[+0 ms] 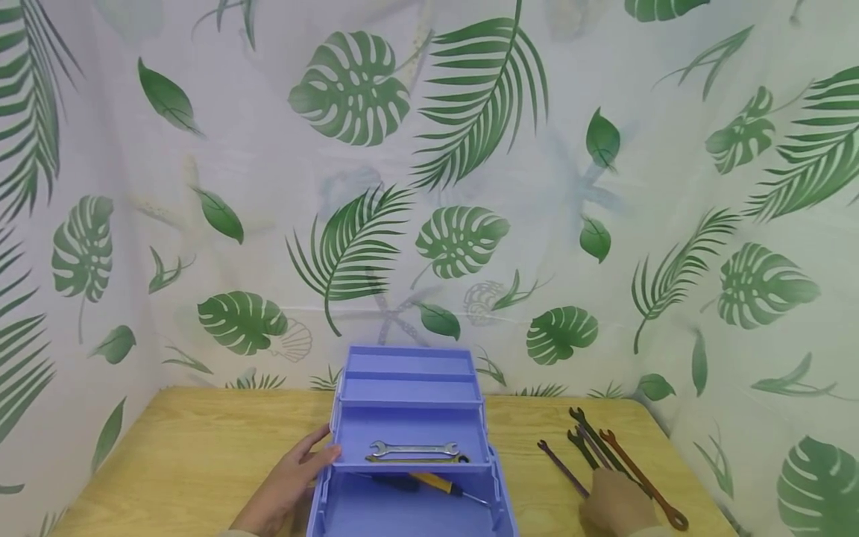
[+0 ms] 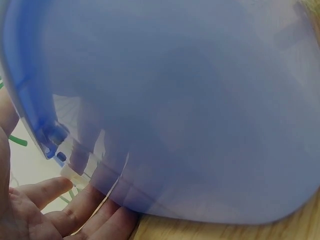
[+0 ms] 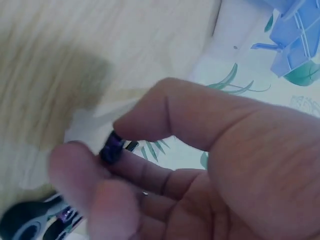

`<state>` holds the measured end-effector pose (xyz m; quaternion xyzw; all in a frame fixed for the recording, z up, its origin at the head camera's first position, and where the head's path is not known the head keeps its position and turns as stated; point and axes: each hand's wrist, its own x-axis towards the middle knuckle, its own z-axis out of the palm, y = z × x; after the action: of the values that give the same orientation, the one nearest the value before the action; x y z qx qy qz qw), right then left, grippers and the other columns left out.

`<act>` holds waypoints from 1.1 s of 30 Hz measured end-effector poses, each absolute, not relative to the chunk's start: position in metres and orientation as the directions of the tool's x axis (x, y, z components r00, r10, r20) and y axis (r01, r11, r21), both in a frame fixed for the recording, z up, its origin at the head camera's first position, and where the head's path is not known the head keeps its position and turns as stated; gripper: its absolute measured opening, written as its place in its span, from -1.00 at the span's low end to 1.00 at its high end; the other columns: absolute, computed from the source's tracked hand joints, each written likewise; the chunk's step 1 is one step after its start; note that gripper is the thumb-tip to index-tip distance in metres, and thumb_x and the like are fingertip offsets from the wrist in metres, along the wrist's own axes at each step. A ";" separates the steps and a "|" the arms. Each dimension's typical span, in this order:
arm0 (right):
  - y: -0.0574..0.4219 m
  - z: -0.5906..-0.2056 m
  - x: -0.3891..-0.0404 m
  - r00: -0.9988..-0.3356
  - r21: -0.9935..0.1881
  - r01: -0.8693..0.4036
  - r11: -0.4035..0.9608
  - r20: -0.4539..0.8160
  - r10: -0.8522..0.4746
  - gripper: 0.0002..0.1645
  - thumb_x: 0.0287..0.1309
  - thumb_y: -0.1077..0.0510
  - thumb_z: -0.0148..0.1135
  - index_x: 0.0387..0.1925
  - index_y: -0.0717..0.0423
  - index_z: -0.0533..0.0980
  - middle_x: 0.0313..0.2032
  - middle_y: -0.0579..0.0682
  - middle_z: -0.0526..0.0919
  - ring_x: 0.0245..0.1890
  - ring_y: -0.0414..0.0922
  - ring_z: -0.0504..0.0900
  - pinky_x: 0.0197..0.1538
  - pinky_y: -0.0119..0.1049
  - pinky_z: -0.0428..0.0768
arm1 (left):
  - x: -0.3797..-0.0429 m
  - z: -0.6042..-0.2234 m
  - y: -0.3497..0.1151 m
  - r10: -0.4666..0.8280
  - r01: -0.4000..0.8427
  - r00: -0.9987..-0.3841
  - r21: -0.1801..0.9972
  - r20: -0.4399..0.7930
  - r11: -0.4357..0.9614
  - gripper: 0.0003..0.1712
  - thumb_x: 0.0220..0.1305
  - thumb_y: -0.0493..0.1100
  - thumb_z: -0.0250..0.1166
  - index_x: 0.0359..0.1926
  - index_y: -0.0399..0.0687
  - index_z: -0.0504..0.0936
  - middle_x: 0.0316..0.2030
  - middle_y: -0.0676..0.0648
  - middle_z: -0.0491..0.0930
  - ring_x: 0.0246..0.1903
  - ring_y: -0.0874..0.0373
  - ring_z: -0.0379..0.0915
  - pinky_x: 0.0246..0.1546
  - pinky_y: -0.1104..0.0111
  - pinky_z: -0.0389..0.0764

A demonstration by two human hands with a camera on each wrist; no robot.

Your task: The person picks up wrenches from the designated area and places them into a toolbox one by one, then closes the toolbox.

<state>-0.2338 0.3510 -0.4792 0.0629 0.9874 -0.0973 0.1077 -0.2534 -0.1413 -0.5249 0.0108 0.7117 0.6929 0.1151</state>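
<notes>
A blue toolbox stands at the front middle of the table with its tiered trays raised. My left hand holds its left side, thumb at the tray edge; in the left wrist view the fingers lie along the outer wall. To the right, my right hand pinches a dark purple wrench between thumb and fingers; the right wrist view shows one dark end. Beside that hand lie a reddish-brown wrench and several dark wrenches.
A silver open-end wrench and a yellowish wrench lie in the lower tray. Below it, in the box, is a yellow-and-black screwdriver. Leaf-patterned cloth hangs behind the wooden table.
</notes>
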 end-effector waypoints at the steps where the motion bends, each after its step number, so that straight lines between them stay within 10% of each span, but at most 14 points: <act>1: 0.350 -0.479 -0.233 -0.971 -0.192 0.145 0.971 -0.215 0.103 -0.68 0.07 0.17 0.38 -0.26 0.37 0.54 -0.39 0.07 0.64 -0.39 0.00 0.59 -0.26 0.05 0.66 | -0.253 -0.525 -0.141 0.175 -0.141 -0.974 0.989 -0.145 0.037 -0.06 0.47 0.13 0.25 0.60 -0.26 0.07 0.23 -0.47 0.51 0.02 -0.22 0.66 -0.01 -0.01 0.71; 17: 0.346 -0.486 -0.226 -0.981 -0.257 0.193 0.947 -0.063 0.183 -0.64 0.25 0.11 0.28 -0.64 0.13 0.46 -0.63 -0.04 0.47 -0.57 -0.07 0.44 -0.51 -0.18 0.42 | -0.253 -0.524 -0.140 0.168 -0.137 -0.976 0.990 -0.141 0.037 -0.08 0.48 0.12 0.24 0.60 -0.26 0.08 0.26 -0.49 0.48 0.01 -0.20 0.67 -0.02 0.00 0.71; 33: 0.334 -0.485 -0.233 -0.984 -0.143 0.173 0.974 -0.063 0.166 -0.80 0.23 0.21 0.35 -0.37 0.34 0.60 -0.46 0.14 0.67 -0.43 0.09 0.69 -0.37 0.09 0.68 | -0.254 -0.522 -0.141 0.152 -0.148 -0.976 0.987 -0.157 0.069 -0.06 0.45 0.16 0.26 0.59 -0.24 0.11 0.26 -0.49 0.48 0.01 -0.21 0.67 -0.02 0.00 0.71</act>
<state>-0.2327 0.3338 -0.4852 0.0854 0.9933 -0.0741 0.0252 -0.2538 -0.1406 -0.5224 0.0016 0.7227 0.6824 0.1098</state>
